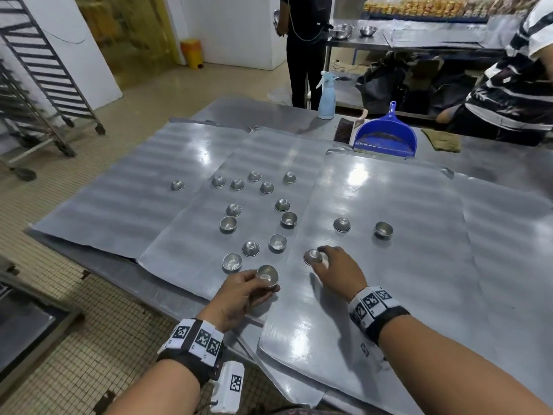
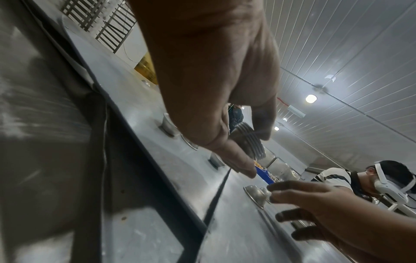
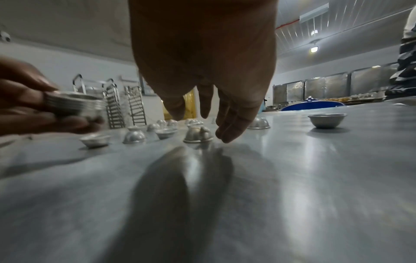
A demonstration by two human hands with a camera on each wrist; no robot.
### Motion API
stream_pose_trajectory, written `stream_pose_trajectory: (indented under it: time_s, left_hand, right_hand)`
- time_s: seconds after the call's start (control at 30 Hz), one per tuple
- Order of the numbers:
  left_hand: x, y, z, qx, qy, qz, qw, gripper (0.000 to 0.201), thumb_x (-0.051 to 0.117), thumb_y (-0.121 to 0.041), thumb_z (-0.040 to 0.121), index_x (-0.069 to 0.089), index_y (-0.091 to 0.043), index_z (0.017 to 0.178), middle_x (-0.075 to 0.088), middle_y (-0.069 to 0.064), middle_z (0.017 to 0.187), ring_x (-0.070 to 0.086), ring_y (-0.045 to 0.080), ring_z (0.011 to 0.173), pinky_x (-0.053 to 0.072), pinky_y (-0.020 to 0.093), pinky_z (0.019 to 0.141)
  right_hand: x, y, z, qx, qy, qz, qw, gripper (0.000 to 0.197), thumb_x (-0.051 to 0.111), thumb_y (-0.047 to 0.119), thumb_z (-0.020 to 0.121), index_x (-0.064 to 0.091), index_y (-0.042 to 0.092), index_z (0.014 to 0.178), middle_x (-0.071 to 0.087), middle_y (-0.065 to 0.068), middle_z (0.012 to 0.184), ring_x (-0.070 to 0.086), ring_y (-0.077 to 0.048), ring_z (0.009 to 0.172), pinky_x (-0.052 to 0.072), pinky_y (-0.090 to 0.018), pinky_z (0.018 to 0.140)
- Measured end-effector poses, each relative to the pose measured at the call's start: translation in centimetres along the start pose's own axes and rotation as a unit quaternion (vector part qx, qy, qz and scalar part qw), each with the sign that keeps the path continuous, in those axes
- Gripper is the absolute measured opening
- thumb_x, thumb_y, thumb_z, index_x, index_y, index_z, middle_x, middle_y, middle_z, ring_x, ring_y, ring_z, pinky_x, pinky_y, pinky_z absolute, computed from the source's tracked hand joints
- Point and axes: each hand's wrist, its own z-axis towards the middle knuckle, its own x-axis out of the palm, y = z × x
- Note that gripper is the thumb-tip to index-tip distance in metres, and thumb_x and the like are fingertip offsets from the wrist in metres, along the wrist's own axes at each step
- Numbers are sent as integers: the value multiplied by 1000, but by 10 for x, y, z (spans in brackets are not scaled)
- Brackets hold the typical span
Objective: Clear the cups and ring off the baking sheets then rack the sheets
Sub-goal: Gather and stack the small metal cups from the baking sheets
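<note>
Several overlapping baking sheets cover the steel table: a left sheet (image 1: 119, 202), a middle sheet (image 1: 191, 235) and a right sheet (image 1: 389, 190). Small metal cups lie scattered on them, some upright, some upside down; most are on the middle sheet, one (image 1: 177, 185) is on the left sheet, and two (image 1: 342, 224) (image 1: 383, 229) are on the right one. My left hand (image 1: 263, 287) holds a nested stack of cups (image 1: 267, 275) (image 2: 247, 140) just above the middle sheet's near edge. My right hand (image 1: 321, 260) reaches with loosely straight fingers to an upside-down cup (image 1: 313, 257) (image 3: 197, 135) and touches it. I see no ring.
At the table's far side stand a blue dustpan (image 1: 386, 134), a brush (image 1: 344, 131), a spray bottle (image 1: 326, 95) and a cloth (image 1: 441, 140). A person in a striped shirt (image 1: 508, 70) leans at the right; another person (image 1: 302, 40) stands behind. A wheeled rack (image 1: 39, 85) stands left.
</note>
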Motion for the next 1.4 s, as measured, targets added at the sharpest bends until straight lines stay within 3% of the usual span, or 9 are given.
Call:
stream_pose_trajectory:
  time_s: [0.17,0.43,0.53,0.6,0.73,0.87,1.1,1.27,1.4]
  left_hand:
    - [-7,-2,3,14,-2,6,1000,28,70,0,89,66,10,114,73,30,110,72,33,105,61,29,81]
    - [-9,-3,5,11,1,14,1000,27,71,0,89,67,8,115,73,27,109,72,33,107,61,29,82]
    - [-6,-2,6,5,5,10,1000,29,71,0,89,65,10,116,73,29,109,72,34,106,61,33,83]
    - [-5,-1,8,-2,9,10,1000,32,73,-2,88,65,10,117,72,30,110,71,36,110,59,41,94]
    - [-1,1,12,-7,9,38,999,32,74,-6,88,66,7,116,73,28,110,71,38,111,50,52,105]
    - [5,1,13,-23,16,68,997,34,74,-10,89,66,4,119,74,26,110,70,43,110,48,55,106]
    - [20,-1,6,-47,31,65,996,32,73,-9,90,66,2,119,74,25,111,71,41,108,59,42,84]
    - [25,2,5,-48,30,71,996,33,72,-7,90,65,5,119,74,26,110,73,38,105,60,41,83]
    - [26,1,4,-42,38,38,998,29,66,0,91,64,11,117,71,33,109,71,41,105,59,44,91]
  right_hand:
    - [2,-7,23,-2,63,-70,996,61,58,40,89,40,34,147,45,-7,141,52,-30,124,46,-42,100]
    - [21,-2,19,-48,-9,-62,997,27,50,28,93,55,24,119,55,-2,119,57,-24,100,48,-35,83]
    - [20,-7,16,-45,-2,-39,998,39,53,30,94,51,23,132,56,-3,127,58,-25,109,47,-36,90]
    - [18,-11,11,-34,0,-8,999,50,57,31,92,47,24,140,49,-2,134,59,-27,112,48,-36,94]
    - [18,-18,-3,-41,-45,38,997,30,65,33,85,55,30,114,48,7,116,59,-22,91,51,-36,81]
    - [20,-30,-13,-46,-45,33,997,18,66,37,83,56,31,97,49,13,111,59,-15,88,52,-32,77]
    - [15,-37,-30,-36,-47,59,996,47,70,44,77,58,32,120,57,14,122,59,-12,103,49,-29,90]
    - [14,-40,-32,-25,-29,38,999,60,70,42,77,56,26,133,61,5,127,57,-17,116,45,-32,98]
    - [13,-42,-36,0,-30,17,999,68,66,46,79,51,23,141,57,3,131,53,-17,121,46,-34,99]
